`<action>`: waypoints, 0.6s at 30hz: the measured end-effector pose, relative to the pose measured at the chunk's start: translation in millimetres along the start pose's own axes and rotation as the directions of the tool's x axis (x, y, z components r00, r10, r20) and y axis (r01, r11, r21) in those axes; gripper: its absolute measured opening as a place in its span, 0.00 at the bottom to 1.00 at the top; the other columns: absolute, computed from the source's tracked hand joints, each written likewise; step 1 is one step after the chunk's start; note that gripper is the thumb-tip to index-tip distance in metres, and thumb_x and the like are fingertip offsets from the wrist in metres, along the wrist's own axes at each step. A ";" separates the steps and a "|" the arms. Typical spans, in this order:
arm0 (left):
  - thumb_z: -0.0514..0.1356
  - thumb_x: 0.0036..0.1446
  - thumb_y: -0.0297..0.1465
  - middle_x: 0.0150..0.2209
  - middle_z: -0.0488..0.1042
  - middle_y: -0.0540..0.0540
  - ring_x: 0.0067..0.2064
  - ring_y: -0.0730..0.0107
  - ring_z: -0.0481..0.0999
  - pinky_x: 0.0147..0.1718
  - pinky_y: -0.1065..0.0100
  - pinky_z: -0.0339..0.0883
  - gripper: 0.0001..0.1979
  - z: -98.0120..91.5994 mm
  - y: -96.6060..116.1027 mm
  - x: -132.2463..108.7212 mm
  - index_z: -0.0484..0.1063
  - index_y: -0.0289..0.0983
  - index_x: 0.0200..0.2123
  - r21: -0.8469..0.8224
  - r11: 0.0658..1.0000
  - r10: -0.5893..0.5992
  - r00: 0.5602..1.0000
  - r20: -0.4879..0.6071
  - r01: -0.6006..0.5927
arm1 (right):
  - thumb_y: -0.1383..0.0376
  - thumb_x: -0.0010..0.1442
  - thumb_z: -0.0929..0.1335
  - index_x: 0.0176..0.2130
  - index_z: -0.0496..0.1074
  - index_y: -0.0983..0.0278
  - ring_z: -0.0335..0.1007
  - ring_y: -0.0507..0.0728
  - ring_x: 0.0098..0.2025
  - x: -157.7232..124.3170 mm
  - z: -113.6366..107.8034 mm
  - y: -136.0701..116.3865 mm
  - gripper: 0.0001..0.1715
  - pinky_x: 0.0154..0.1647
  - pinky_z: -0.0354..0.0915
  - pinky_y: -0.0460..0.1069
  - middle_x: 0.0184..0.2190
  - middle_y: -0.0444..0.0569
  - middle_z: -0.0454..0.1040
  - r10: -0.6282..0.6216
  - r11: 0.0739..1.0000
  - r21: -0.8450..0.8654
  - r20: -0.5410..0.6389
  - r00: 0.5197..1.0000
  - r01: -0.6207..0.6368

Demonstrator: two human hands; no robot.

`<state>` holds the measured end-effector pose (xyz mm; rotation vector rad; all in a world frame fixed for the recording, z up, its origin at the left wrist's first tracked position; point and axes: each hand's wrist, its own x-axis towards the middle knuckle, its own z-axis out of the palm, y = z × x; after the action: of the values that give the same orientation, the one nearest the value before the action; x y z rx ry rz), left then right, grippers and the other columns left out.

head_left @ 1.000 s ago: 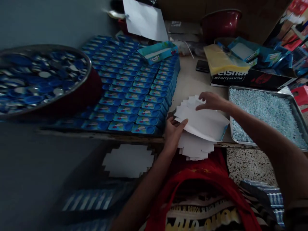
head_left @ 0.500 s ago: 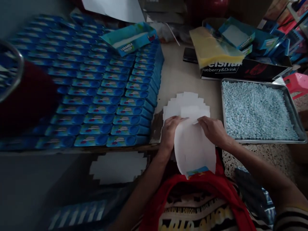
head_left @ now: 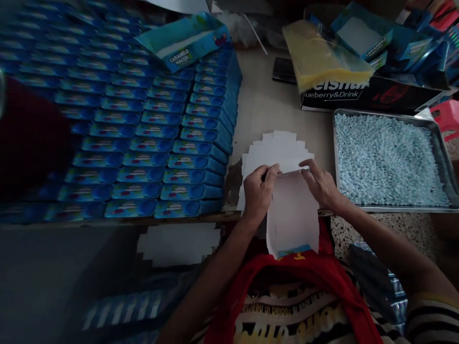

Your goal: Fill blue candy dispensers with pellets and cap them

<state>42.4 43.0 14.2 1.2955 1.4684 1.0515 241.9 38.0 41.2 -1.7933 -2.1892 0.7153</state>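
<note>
A partly folded cardboard box point(head_left: 294, 205), white inside with a bit of blue print at its near end, rests against my red apron. My left hand point(head_left: 258, 190) grips its far left corner between thumb and fingers. At the far right corner, my right hand point(head_left: 319, 184) pinches the box, its index finger raised over the edge. Between both hands the far flap stands folded up. Under and beyond the box lies a stack of flat white box blanks point(head_left: 278, 148) with stepped edges.
Rows of blue printed packets point(head_left: 186, 177) fill the left side, with an open blue box point(head_left: 186, 43) on top. At right stand a metal tray point(head_left: 336, 157) of pale blue pellets and a black carton point(head_left: 333, 98). A dark phone-like object point(head_left: 283, 70) lies behind.
The far flap of the box, lying out flat before, is now folded up. Both hands have shifted their hold along its far edge. The camera view has moved slightly.
</note>
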 end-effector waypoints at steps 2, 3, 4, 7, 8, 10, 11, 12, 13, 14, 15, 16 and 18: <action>0.66 0.60 0.41 0.38 0.81 0.47 0.41 0.61 0.79 0.44 0.63 0.70 0.11 -4.4 0.4 4.4 0.77 0.39 0.36 0.016 0.998 -0.070 0.995 0.078 0.069 | 0.64 0.74 0.58 0.52 0.78 0.65 0.75 0.61 0.50 13.9 -13.9 7.5 0.22 0.51 0.67 0.55 0.53 0.59 0.79 -0.128 0.992 0.006 0.129 0.983 0.128; 0.67 0.58 0.38 0.40 0.81 0.46 0.43 0.61 0.79 0.45 0.63 0.70 0.10 -5.7 0.6 6.8 0.77 0.39 0.39 0.033 0.996 -0.088 0.989 0.120 0.085 | 0.64 0.73 0.59 0.48 0.80 0.65 0.75 0.61 0.51 22.8 -20.9 9.7 0.21 0.52 0.67 0.54 0.51 0.57 0.80 -0.153 0.988 0.019 0.199 0.968 0.152; 0.68 0.56 0.35 0.41 0.81 0.46 0.44 0.60 0.79 0.47 0.62 0.70 0.10 -6.3 1.2 9.1 0.77 0.39 0.40 0.066 0.994 -0.090 0.984 0.154 0.081 | 0.64 0.72 0.61 0.46 0.82 0.65 0.75 0.60 0.50 32.2 -27.0 10.3 0.20 0.50 0.67 0.53 0.48 0.56 0.82 -0.146 0.989 0.034 0.268 0.952 0.142; 0.66 0.54 0.27 0.44 0.79 0.43 0.47 0.58 0.78 0.49 0.60 0.70 0.07 -4.1 6.8 15.2 0.77 0.39 0.38 0.285 0.958 -0.028 0.979 0.200 -0.031 | 0.60 0.67 0.70 0.47 0.84 0.64 0.76 0.56 0.41 57.8 -37.4 2.3 0.15 0.41 0.65 0.49 0.40 0.50 0.84 -0.063 0.997 -0.009 0.416 0.907 0.074; 0.65 0.54 0.25 0.44 0.79 0.43 0.47 0.57 0.78 0.49 0.59 0.70 0.08 -2.5 9.5 17.1 0.76 0.39 0.38 0.362 0.929 -0.003 0.977 0.214 -0.076 | 0.59 0.65 0.73 0.48 0.84 0.63 0.76 0.55 0.39 64.2 -37.9 -3.0 0.16 0.40 0.64 0.48 0.38 0.49 0.84 -0.062 0.994 -0.058 0.440 0.896 0.097; 0.65 0.51 0.22 0.42 0.79 0.42 0.46 0.55 0.79 0.47 0.58 0.69 0.12 0.8 14.3 20.9 0.74 0.40 0.39 0.465 0.876 0.019 0.972 0.236 -0.130 | 0.56 0.62 0.75 0.48 0.85 0.61 0.76 0.56 0.38 73.8 -35.7 -15.2 0.18 0.41 0.63 0.49 0.37 0.48 0.84 -0.101 0.960 -0.190 0.457 0.884 0.208; 0.65 0.50 0.20 0.41 0.79 0.43 0.45 0.54 0.79 0.46 0.58 0.69 0.14 2.0 15.6 22.7 0.73 0.40 0.39 0.490 0.861 0.020 0.970 0.243 -0.141 | 0.55 0.63 0.75 0.47 0.85 0.61 0.76 0.57 0.38 77.3 -33.5 -21.0 0.17 0.41 0.63 0.50 0.37 0.49 0.84 -0.124 0.931 -0.252 0.462 0.878 0.264; 0.65 0.49 0.19 0.39 0.79 0.43 0.44 0.53 0.80 0.46 0.57 0.69 0.16 2.9 15.7 24.1 0.72 0.41 0.40 0.494 0.857 0.022 0.970 0.242 -0.143 | 0.55 0.64 0.74 0.45 0.86 0.61 0.77 0.58 0.39 80.1 -30.8 -26.0 0.16 0.42 0.64 0.51 0.37 0.50 0.84 -0.147 0.899 -0.301 0.473 0.869 0.316; 0.65 0.48 0.19 0.38 0.79 0.44 0.44 0.52 0.80 0.45 0.57 0.69 0.17 3.3 14.4 25.0 0.72 0.41 0.41 0.479 0.867 0.027 0.973 0.228 -0.136 | 0.55 0.64 0.73 0.42 0.86 0.61 0.77 0.59 0.40 82.6 -27.5 -29.9 0.15 0.43 0.64 0.52 0.37 0.51 0.84 -0.169 0.868 -0.339 0.484 0.859 0.362; 0.65 0.48 0.18 0.36 0.79 0.45 0.43 0.52 0.80 0.45 0.57 0.69 0.18 3.0 11.8 25.0 0.72 0.41 0.42 0.438 0.891 0.035 0.979 0.201 -0.122 | 0.57 0.64 0.73 0.41 0.86 0.62 0.77 0.60 0.40 84.6 -23.6 -32.6 0.13 0.43 0.65 0.53 0.36 0.52 0.84 -0.192 0.842 -0.363 0.490 0.850 0.399; 0.64 0.49 0.19 0.36 0.79 0.46 0.43 0.53 0.81 0.46 0.57 0.70 0.18 2.0 8.1 23.9 0.71 0.41 0.42 0.370 0.924 0.041 0.986 0.163 -0.099 | 0.58 0.64 0.73 0.40 0.85 0.62 0.77 0.61 0.41 86.3 -18.7 -34.0 0.11 0.44 0.65 0.53 0.36 0.53 0.83 -0.215 0.822 -0.374 0.494 0.842 0.429; 0.64 0.51 0.20 0.37 0.79 0.46 0.43 0.55 0.81 0.46 0.58 0.71 0.17 0.1 3.4 21.2 0.71 0.41 0.43 0.275 0.959 0.036 0.992 0.121 -0.069 | 0.60 0.63 0.73 0.39 0.85 0.62 0.78 0.61 0.42 87.4 -12.9 -34.4 0.10 0.45 0.66 0.53 0.35 0.53 0.83 -0.237 0.809 -0.376 0.495 0.836 0.452; 0.66 0.56 0.27 0.40 0.80 0.46 0.44 0.59 0.82 0.46 0.60 0.73 0.13 -7.1 -6.8 11.0 0.70 0.41 0.44 0.056 0.998 -0.006 0.998 0.063 0.002 | 0.63 0.63 0.73 0.39 0.84 0.61 0.78 0.62 0.43 87.0 1.5 -32.8 0.07 0.46 0.67 0.54 0.34 0.53 0.82 -0.267 0.813 -0.372 0.445 0.855 0.448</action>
<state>33.2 53.0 8.5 1.3527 1.4615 0.9644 193.2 117.1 44.8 -1.4037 -3.0744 0.4963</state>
